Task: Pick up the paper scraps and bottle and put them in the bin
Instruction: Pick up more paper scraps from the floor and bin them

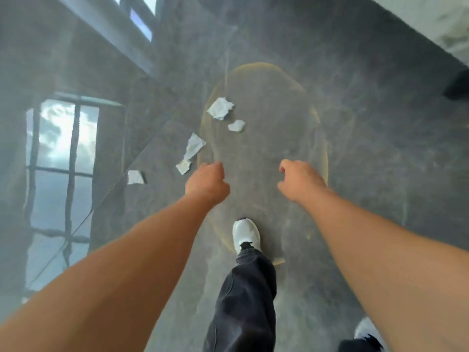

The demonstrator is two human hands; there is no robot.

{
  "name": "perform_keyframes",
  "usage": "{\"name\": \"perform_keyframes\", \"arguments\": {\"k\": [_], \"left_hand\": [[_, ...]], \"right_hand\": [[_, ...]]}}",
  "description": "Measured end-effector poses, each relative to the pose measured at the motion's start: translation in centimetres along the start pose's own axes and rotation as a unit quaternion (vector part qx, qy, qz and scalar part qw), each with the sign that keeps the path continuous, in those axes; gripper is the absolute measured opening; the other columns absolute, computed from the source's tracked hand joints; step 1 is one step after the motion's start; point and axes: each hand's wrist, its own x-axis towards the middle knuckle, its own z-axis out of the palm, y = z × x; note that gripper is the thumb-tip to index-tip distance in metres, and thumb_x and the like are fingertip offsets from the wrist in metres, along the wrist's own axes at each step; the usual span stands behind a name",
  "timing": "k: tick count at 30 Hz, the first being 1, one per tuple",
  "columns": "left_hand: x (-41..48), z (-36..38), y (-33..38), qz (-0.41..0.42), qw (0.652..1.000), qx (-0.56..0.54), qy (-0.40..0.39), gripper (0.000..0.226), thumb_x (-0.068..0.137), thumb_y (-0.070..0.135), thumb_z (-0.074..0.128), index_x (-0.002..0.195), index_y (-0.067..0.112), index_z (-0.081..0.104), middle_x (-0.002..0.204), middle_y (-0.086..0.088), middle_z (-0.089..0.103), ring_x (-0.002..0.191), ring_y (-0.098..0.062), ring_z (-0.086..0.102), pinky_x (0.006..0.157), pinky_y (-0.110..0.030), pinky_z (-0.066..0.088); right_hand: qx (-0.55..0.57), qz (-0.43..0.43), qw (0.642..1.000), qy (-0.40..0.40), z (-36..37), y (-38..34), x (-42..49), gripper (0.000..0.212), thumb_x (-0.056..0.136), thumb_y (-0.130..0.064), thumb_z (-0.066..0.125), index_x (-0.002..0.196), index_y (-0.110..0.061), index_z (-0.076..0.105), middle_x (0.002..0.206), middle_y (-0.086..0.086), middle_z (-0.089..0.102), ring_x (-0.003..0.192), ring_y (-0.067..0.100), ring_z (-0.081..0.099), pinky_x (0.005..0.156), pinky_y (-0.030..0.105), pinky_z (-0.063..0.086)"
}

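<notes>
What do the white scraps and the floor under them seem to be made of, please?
The scraps look like thin matte paper or tissue: crumpled, creased, with torn edges. The floor looks like polished grey stone or marble-look tile, glossy enough to mirror a window.

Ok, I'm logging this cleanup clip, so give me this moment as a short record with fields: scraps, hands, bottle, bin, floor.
scraps: five white paper scraps on the floor, at
left hand: held out above the floor, fingers curled, holding nothing
right hand: held out, fingers curled, holding nothing
bottle: not in view
bin: not in view
floor: dark, glossy, reflecting windows
</notes>
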Motion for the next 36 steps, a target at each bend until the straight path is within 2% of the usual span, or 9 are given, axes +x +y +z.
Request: {"name": "perform_keyframes", "arguments": {"k": [8,13,16,19,22,24,27,32,36], "left_hand": [[6.8,-1.8,-10.4,-0.132,0.985,-0.108,0.023,0.035,0.076,0.019,0.062,0.110,0.019,0.057,0.113,-0.011,0.057,0.099,-0.030,0.058,0.071,-0.034,0.044],[13.9,3.7,-13.1,-0.256,0.935,-0.245,0.023,0.041,0.075,0.025,0.064,0.114,0.022,0.052,0.107,-0.013,0.059,0.075,-0.024,0.057,0.064,-0.030,0.040],[19.6,8.1,-15.2,-0.333,0.896,-0.287,0.062,0.052,0.076,0.030,0.067,0.124,0.026,0.047,0.118,-0.014,0.049,0.060,-0.013,0.043,0.068,-0.029,0.040],[25.7,11.8,-16.9,-0.389,0.862,-0.310,0.099,0.061,0.077,0.033,0.066,0.132,0.030,0.039,0.130,-0.014,0.036,0.077,-0.026,0.051,0.079,-0.032,0.044],[29.6,14.7,-18.1,-0.427,0.848,-0.281,0.140,0.049,0.076,0.033,0.063,0.120,0.028,0.041,0.133,-0.011,0.033,0.102,-0.041,0.052,0.083,-0.037,0.042],[30.3,16.3,-18.8,-0.427,0.850,-0.260,0.164,0.036,0.079,0.023,0.059,0.111,0.016,0.046,0.130,-0.012,0.036,0.097,-0.038,0.053,0.079,-0.034,0.038],[29.2,17.4,-19.7,-0.399,0.880,-0.227,0.125,0.023,0.081,0.013,0.055,0.102,0.004,0.058,0.124,-0.016,0.046,0.088,-0.027,0.048,0.078,-0.025,0.035],[25.8,15.1,-17.4,-0.349,0.909,-0.217,0.068,0.016,0.074,0.014,0.058,0.085,0.006,0.066,0.106,-0.020,0.063,0.099,-0.032,0.059,0.091,-0.034,0.050],[22.7,11.2,-12.2,-0.245,0.949,-0.193,0.037,0.020,0.073,0.014,0.060,0.091,0.007,0.066,0.108,-0.017,0.060,0.101,-0.030,0.056,0.087,-0.030,0.045]], "right_hand": [[-0.110,-0.086,0.990,-0.011,-0.7,-12.2,9.7,0.031,0.085,-0.016,0.055,0.115,-0.018,0.051,0.117,0.011,0.052,0.110,0.035,0.054,0.079,0.036,0.043],[-0.168,-0.108,0.980,-0.005,2.4,-12.4,19.9,0.030,0.085,-0.015,0.054,0.115,-0.019,0.051,0.117,0.013,0.048,0.108,0.037,0.049,0.075,0.038,0.038],[-0.193,-0.123,0.973,-0.025,6.4,-12.1,26.7,0.031,0.086,-0.016,0.057,0.116,-0.021,0.050,0.123,0.011,0.042,0.109,0.037,0.042,0.072,0.037,0.037],[-0.221,-0.138,0.965,-0.016,10.4,-11.1,32.5,0.041,0.084,-0.015,0.060,0.121,-0.026,0.048,0.131,0.009,0.035,0.114,0.036,0.037,0.072,0.039,0.037],[-0.248,-0.183,0.949,0.061,13.5,-9.9,36.1,0.037,0.083,-0.011,0.058,0.118,-0.023,0.050,0.127,0.012,0.040,0.111,0.037,0.040,0.070,0.041,0.042],[-0.241,-0.214,0.943,0.081,15.0,-9.3,37.2,0.024,0.087,-0.007,0.053,0.109,-0.013,0.051,0.118,0.014,0.045,0.109,0.036,0.042,0.064,0.038,0.039],[-0.202,-0.207,0.955,0.058,15.7,-8.8,37.4,0.014,0.090,-0.005,0.046,0.103,-0.006,0.052,0.113,0.015,0.047,0.108,0.034,0.044,0.066,0.038,0.034],[-0.153,-0.215,0.964,0.041,12.6,-9.1,33.2,0.019,0.092,-0.006,0.041,0.107,-0.007,0.053,0.116,0.019,0.050,0.104,0.036,0.050,0.079,0.042,0.043],[-0.080,-0.139,0.985,0.057,8.0,-8.7,28.6,0.019,0.093,-0.010,0.038,0.105,-0.008,0.053,0.107,0.016,0.048,0.102,0.035,0.050,0.073,0.037,0.036]]}}
